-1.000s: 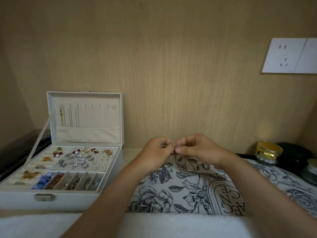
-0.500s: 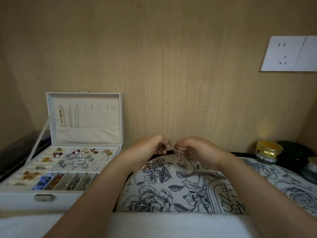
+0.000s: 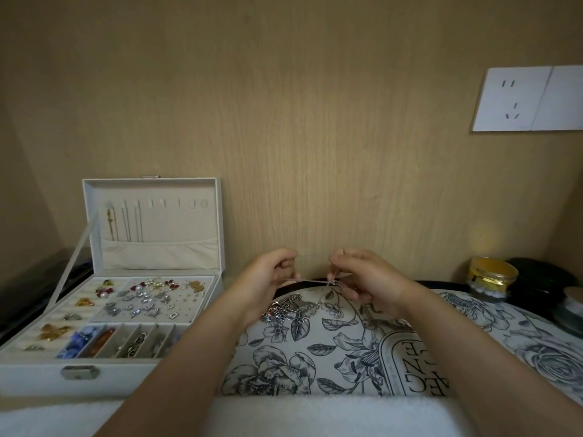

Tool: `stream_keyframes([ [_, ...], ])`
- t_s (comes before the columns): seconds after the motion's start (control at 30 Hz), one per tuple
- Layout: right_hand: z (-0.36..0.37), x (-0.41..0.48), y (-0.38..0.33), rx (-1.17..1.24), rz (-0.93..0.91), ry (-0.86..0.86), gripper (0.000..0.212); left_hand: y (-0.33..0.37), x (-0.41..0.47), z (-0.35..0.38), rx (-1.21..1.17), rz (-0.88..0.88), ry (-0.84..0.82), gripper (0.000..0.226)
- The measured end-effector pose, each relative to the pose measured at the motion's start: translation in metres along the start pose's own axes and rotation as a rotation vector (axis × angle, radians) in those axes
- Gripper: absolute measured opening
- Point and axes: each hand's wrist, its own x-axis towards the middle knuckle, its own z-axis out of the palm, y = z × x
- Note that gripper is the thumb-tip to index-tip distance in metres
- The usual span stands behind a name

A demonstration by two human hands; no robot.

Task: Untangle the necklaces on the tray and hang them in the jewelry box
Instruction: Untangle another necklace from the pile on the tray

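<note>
My left hand (image 3: pixel 268 275) and my right hand (image 3: pixel 366 275) are raised over the far edge of the floral tray (image 3: pixel 315 357), each pinching an end of a thin necklace chain (image 3: pixel 310 281) stretched taut between them. A silver tangle of necklaces (image 3: pixel 290 307) lies on the tray just below my left hand. The white jewelry box (image 3: pixel 148 279) stands open at the left. A few chains (image 3: pixel 126 222) hang from the left hooks in its lid, and the hooks further right are bare.
The box's lower tray holds several earrings, charms and beads. A gold-lidded jar (image 3: pixel 492 279), a black round case (image 3: pixel 539 282) and another jar (image 3: pixel 572 307) sit at the right against the wooden wall. A white towel (image 3: pixel 284 417) lies along the near edge.
My hands have moved apart, from touching each other to holding a short span of chain taut between them. The silver tangle on the tray has come into view below my left hand.
</note>
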Motion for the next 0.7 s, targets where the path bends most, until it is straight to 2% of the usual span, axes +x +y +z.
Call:
stream_keyframes([
  [0.1,0.001,-0.001,0.001,-0.15,-0.015,-0.001,0.019,0.003,-0.001,0.001,-0.353,0.014,-0.017,0.036],
  [0.17,0.0,0.0,0.003,-0.22,-0.014,0.0,0.011,0.007,-0.001,0.001,-0.492,0.008,-0.029,0.032],
  [0.23,-0.001,-0.001,0.001,-0.276,0.001,0.002,0.007,0.007,-0.001,0.0,-0.378,-0.015,-0.013,0.025],
  [0.33,-0.006,-0.006,-0.005,-0.362,0.016,-0.047,0.013,0.003,0.0,0.001,-0.128,-0.021,0.048,0.013],
  [0.43,-0.011,-0.011,-0.01,-0.413,0.052,-0.05,0.015,-0.001,0.002,0.002,-0.055,-0.01,0.076,0.015],
  [0.57,-0.026,-0.016,-0.006,-0.462,0.183,0.019,0.024,0.0,-0.004,0.01,0.121,-0.043,-0.002,0.014],
  [0.7,-0.034,-0.028,-0.01,-0.736,0.282,0.046,0.031,-0.007,-0.015,0.031,0.413,-0.069,0.012,0.028],
])
